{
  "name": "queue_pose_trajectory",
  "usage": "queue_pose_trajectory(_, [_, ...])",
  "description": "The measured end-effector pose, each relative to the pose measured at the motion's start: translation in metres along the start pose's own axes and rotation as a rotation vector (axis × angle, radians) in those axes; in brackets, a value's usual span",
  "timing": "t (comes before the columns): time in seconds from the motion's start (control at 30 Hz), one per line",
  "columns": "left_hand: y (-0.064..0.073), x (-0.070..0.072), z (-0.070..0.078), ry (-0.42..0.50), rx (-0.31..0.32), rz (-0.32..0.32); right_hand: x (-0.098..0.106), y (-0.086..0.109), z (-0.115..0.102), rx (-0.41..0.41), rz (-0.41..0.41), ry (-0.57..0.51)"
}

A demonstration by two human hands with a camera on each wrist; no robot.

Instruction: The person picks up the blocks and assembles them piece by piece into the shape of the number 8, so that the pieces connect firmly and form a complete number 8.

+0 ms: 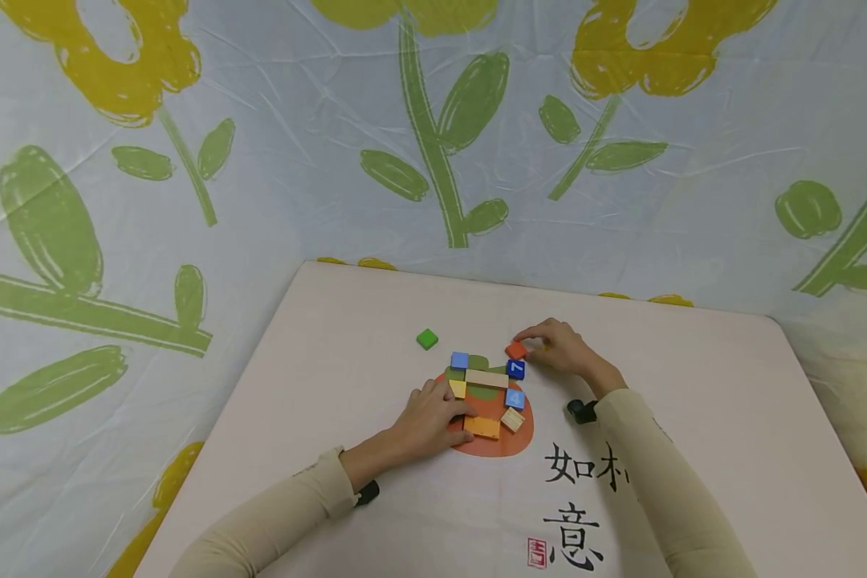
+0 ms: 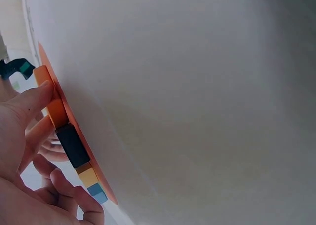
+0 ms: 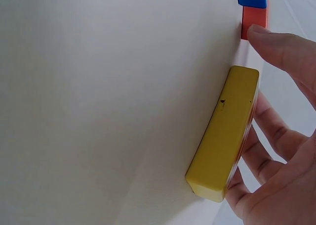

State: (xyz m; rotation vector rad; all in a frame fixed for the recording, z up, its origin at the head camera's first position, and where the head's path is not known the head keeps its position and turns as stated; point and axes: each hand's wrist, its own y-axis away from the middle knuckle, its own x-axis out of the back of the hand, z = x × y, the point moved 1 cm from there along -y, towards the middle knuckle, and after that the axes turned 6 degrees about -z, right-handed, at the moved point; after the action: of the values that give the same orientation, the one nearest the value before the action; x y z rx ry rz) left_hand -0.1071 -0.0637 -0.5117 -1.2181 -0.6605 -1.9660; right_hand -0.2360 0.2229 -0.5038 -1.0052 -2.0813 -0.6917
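Note:
My left hand [image 1: 428, 421] lies over the left side of an orange-red printed shape [image 1: 487, 449] and pinches an orange block [image 1: 482, 427] at its left end. Beneath that hand, a dark block [image 2: 73, 146] shows in the left wrist view. Farther back, my right hand [image 1: 559, 347] holds a small red block [image 1: 516, 351] between thumb and finger, right behind the dark blue block [image 1: 516, 369] marked 7. A long yellow block [image 3: 224, 133] lies below the right palm, mostly hidden in the head view.
Around the printed shape sit two light blue blocks [image 1: 459, 360], a pale yellow block [image 1: 457, 389], a long wooden block [image 1: 487, 379] and a tilted wooden block [image 1: 512, 420]. A green block [image 1: 427, 339] lies apart, back left. Black characters [image 1: 574, 538] mark the pale tabletop [image 1: 361, 361].

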Motion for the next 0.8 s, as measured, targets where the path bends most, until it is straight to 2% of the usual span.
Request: queue_pose_trajectory(0.8, [-0.0003, -0.0017, -0.0003, -0.039, -0.004, 0.005, -0.0012, -0.001, -0.0009, -0.001, 0.009, 0.012])
